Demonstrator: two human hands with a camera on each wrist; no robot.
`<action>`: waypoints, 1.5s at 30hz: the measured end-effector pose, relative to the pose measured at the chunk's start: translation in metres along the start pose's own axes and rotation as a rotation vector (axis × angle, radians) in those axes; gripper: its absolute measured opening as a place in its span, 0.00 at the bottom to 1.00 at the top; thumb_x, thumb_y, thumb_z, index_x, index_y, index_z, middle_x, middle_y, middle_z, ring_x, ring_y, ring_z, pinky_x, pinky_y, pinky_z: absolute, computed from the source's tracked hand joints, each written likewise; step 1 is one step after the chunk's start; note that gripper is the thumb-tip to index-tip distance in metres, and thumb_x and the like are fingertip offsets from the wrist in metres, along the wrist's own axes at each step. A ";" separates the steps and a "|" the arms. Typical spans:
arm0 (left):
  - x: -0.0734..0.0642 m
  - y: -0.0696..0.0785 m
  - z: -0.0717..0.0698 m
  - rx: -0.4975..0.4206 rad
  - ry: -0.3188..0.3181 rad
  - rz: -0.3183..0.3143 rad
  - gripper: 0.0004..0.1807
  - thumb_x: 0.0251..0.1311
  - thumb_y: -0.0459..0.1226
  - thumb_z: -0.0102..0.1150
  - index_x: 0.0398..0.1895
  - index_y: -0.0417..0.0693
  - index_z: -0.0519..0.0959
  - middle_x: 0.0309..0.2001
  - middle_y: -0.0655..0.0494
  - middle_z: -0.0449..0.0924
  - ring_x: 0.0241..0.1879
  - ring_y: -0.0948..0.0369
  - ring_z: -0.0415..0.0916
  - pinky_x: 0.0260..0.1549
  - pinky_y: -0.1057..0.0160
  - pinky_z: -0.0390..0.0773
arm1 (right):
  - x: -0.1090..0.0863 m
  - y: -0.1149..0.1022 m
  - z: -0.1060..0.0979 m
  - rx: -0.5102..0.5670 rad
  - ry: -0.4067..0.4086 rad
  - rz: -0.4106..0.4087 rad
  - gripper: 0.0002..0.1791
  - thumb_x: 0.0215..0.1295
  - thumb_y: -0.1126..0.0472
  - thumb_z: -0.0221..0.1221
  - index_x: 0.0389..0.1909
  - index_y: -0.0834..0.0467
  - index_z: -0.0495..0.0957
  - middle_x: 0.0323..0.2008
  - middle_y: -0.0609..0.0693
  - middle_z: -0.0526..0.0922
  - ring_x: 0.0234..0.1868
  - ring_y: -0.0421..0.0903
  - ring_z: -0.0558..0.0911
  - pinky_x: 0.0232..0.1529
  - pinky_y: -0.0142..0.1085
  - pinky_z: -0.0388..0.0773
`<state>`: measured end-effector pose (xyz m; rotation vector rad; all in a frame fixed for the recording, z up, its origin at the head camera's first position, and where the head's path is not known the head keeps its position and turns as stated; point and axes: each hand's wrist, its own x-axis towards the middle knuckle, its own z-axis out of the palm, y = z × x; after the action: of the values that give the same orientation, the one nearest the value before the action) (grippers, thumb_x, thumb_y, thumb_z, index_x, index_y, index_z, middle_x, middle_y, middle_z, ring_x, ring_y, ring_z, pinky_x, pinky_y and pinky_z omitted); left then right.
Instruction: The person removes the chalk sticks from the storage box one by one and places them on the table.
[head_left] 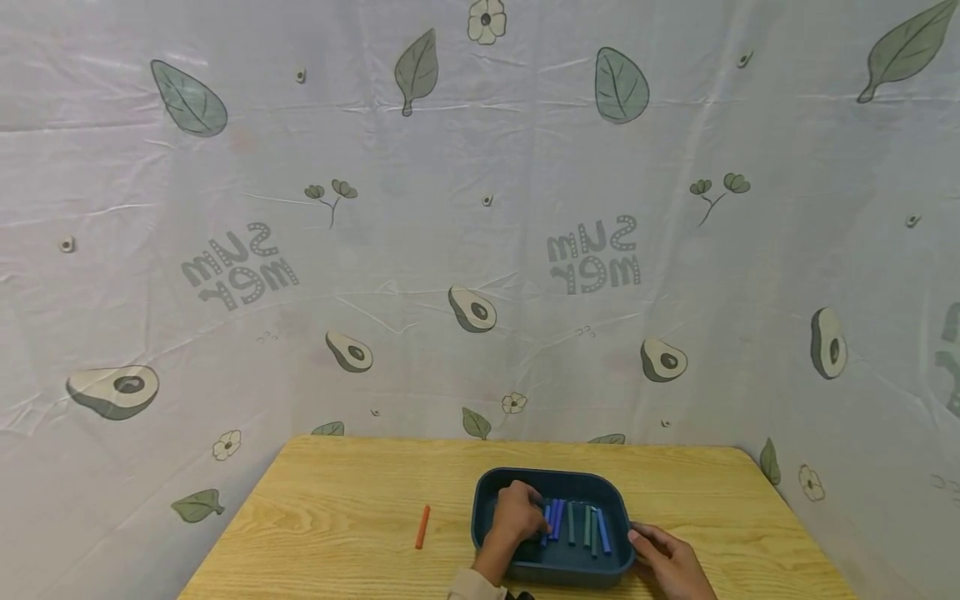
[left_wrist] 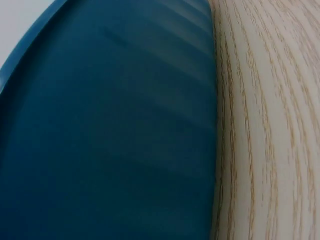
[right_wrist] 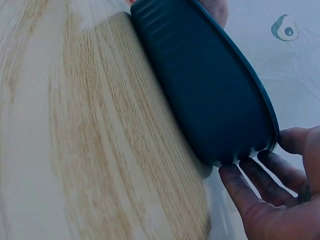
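In the head view a dark blue tray (head_left: 562, 573) stands on the table, holding several blue and green chalk-like sticks (head_left: 587, 527) side by side. My left hand (head_left: 515, 512) reaches over its front wall, with curled fingers at a blue stick (head_left: 544, 537) on the left of the row. Its fingertips partly cover that stick. My right hand (head_left: 671, 562) grips the tray's right end, thumb at the rim and fingers against the outer wall. The right wrist view shows those fingers (right_wrist: 240, 187) spread along the tray's end. Only the tray's outer wall (left_wrist: 110, 125) and wood appear in the left wrist view.
An orange stick (head_left: 423, 527) lies on the wooden table (head_left: 337, 500), left of the tray. Behind and around the table hangs a pale curtain (head_left: 480, 250) printed with leaves and avocados.
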<state>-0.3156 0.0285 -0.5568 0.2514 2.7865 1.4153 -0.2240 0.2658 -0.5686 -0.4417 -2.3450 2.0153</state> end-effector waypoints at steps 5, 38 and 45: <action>-0.002 0.003 -0.001 0.033 0.000 -0.020 0.20 0.39 0.27 0.86 0.40 0.42 0.92 0.34 0.50 0.91 0.39 0.52 0.88 0.46 0.48 0.89 | 0.001 0.002 -0.001 0.040 0.004 0.006 0.32 0.77 0.53 0.65 0.66 0.77 0.76 0.61 0.76 0.82 0.56 0.64 0.89 0.52 0.52 0.90; -0.007 0.016 -0.024 -0.397 -0.143 -0.120 0.20 0.48 0.19 0.65 0.46 0.36 0.90 0.32 0.52 0.88 0.25 0.62 0.81 0.25 0.62 0.84 | 0.002 0.002 0.000 0.035 -0.002 -0.005 0.32 0.78 0.54 0.63 0.67 0.77 0.75 0.60 0.74 0.83 0.55 0.61 0.90 0.52 0.51 0.90; -0.008 0.018 -0.040 -0.459 -0.156 -0.095 0.20 0.53 0.20 0.66 0.51 0.34 0.89 0.39 0.47 0.90 0.30 0.61 0.84 0.31 0.56 0.90 | 0.001 0.001 -0.001 0.034 -0.009 0.001 0.34 0.77 0.51 0.64 0.68 0.77 0.74 0.61 0.75 0.82 0.55 0.63 0.89 0.52 0.52 0.90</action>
<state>-0.3084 0.0053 -0.5190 0.2067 2.2402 1.8600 -0.2249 0.2671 -0.5693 -0.4330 -2.3123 2.0588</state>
